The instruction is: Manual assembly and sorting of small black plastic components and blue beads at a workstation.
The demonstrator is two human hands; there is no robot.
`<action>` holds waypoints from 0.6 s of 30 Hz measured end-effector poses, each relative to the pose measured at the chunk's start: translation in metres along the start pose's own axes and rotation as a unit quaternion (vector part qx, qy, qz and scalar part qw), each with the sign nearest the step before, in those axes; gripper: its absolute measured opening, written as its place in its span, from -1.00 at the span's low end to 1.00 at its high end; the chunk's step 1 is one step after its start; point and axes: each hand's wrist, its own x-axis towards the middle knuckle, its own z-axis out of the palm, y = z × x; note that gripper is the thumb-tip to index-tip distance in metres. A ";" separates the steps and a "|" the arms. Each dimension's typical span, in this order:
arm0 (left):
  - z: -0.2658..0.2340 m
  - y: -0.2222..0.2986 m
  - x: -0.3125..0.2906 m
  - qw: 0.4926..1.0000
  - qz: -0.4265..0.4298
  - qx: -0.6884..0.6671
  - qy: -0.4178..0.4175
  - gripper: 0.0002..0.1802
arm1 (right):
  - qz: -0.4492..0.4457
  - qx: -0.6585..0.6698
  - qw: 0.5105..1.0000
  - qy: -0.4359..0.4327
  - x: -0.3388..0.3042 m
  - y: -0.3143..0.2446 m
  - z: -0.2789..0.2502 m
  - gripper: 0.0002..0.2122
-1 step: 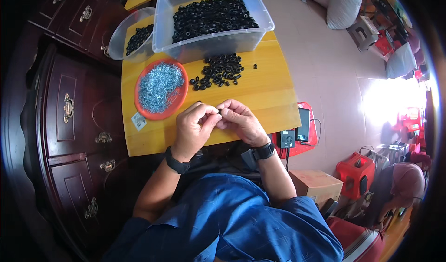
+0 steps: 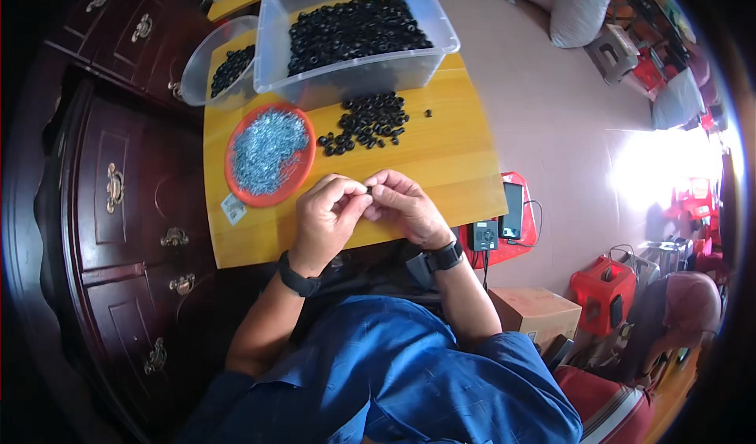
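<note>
My left hand (image 2: 323,217) and my right hand (image 2: 411,209) meet over the near edge of the yellow table (image 2: 457,164). Pinched between their fingertips is a small black part (image 2: 368,191), mostly hidden by the fingers. Just beyond the hands lies a loose pile of small black ring-shaped parts (image 2: 370,119), with one lone piece to its right. To the left, an orange-red plate (image 2: 303,168) holds a heap of thin, shiny silver metal pieces (image 2: 268,148).
Behind the pile stands a large clear plastic bin (image 2: 354,70) of black parts, beside a round clear tub (image 2: 193,74) with more. A small label (image 2: 233,208) lies by the plate. Dark drawers (image 2: 126,176) flank the left; a red stool (image 2: 516,247) with devices adjoins the table's right.
The whole view has shifted very slightly. Both hands keep the same pinch on the small black part.
</note>
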 end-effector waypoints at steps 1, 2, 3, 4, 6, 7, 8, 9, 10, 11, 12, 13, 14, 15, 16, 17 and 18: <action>0.005 0.002 0.002 1.000 0.008 -0.007 0.018 -0.91 | -0.002 0.014 1.000 0.005 0.000 -0.001 0.000 -0.85; 0.005 -0.001 0.000 0.999 -0.024 -0.034 -0.002 -0.91 | -0.006 0.026 1.000 0.011 -0.002 0.001 0.001 -0.85; 0.005 -0.004 -0.004 0.997 -0.044 -0.063 0.004 -0.91 | -0.007 0.031 0.999 0.010 -0.001 0.003 0.002 -0.86; 0.006 -0.006 -0.006 0.994 -0.061 -0.092 0.010 -0.92 | -0.010 0.032 0.999 0.008 0.001 0.009 0.001 -0.86; 0.010 -0.002 -0.009 0.985 -0.108 -0.133 0.022 -0.92 | -0.014 0.063 0.998 0.000 0.004 0.018 0.000 -0.85; 0.009 -0.003 -0.010 0.989 -0.092 -0.111 0.022 -0.92 | -0.025 0.058 0.998 -0.024 0.005 0.020 -0.003 -0.86; 0.007 -0.004 -0.011 0.993 -0.080 -0.086 0.024 -0.92 | -0.023 0.064 0.997 -0.027 0.006 0.021 -0.001 -0.86; 0.007 -0.004 -0.012 0.993 -0.075 -0.087 0.015 -0.91 | -0.028 0.055 0.998 -0.025 0.005 0.020 0.000 -0.86; 0.008 -0.004 -0.011 0.994 -0.065 -0.092 0.009 -0.91 | -0.032 0.048 0.998 -0.023 0.006 0.019 0.001 -0.86; 0.008 -0.005 -0.010 0.993 -0.070 -0.097 0.007 -0.91 | -0.038 0.061 0.997 -0.029 0.006 0.019 0.000 -0.85; 0.008 -0.003 -0.008 0.992 -0.078 -0.102 0.007 -0.91 | -0.045 0.059 0.997 -0.027 0.006 0.018 -0.001 -0.85; 0.006 0.002 -0.005 0.995 -0.061 -0.074 -0.005 -0.90 | -0.047 0.059 0.996 -0.040 0.006 0.018 -0.003 -0.85; 0.003 0.002 -0.003 0.996 -0.057 -0.075 -0.009 -0.90 | -0.049 0.059 0.996 -0.053 0.007 0.018 -0.005 -0.84; -0.001 0.002 0.000 0.997 -0.051 -0.039 -0.030 -0.90 | -0.054 0.060 0.995 -0.059 0.009 0.016 -0.005 -0.85; -0.004 0.001 0.002 0.998 -0.045 -0.002 -0.050 -0.89 | -0.058 0.059 0.995 -0.060 0.009 0.017 -0.004 -0.85; -0.005 0.001 0.004 0.998 -0.041 -0.002 -0.050 -0.89 | -0.067 0.053 0.995 -0.047 0.009 0.020 -0.001 -0.85; -0.007 0.001 0.005 0.997 -0.049 -0.004 -0.057 -0.89 | -0.077 0.047 0.995 -0.034 0.009 0.022 0.001 -0.86</action>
